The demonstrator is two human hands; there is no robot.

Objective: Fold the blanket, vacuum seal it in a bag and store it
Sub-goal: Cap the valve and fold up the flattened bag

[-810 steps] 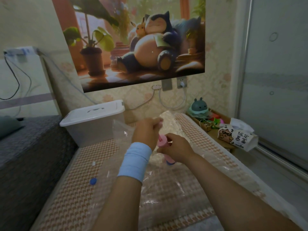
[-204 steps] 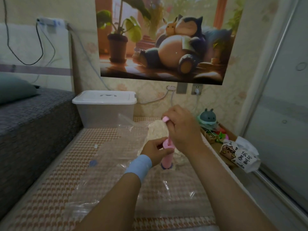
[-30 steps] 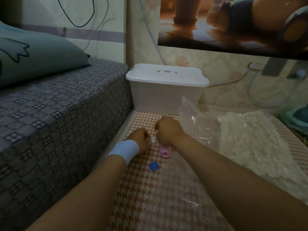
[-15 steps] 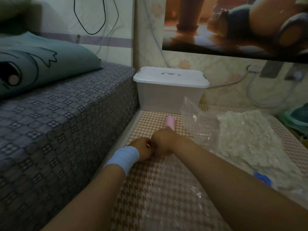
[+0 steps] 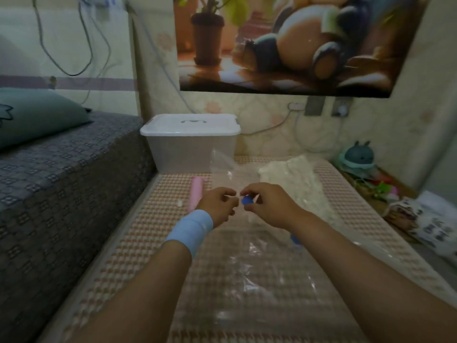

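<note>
In front of the storage box [image 5: 190, 137], the right grip [image 5: 268, 205] pinches a blue cap [image 5: 246, 201]. The left grip [image 5: 217, 204] curls alongside, and I cannot tell whether it holds anything. A pink pump [image 5: 196, 194] lies nearer the box.

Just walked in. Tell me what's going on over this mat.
A person works over a clear vacuum bag on the checked mat. The right hand pinches a small blue cap; the left hand hovers curled beside it, grip unclear. The cream blanket lies flattened inside the bag, the pink pump lies on the mat, and the storage box stands shut at the mat's far end.
</note>
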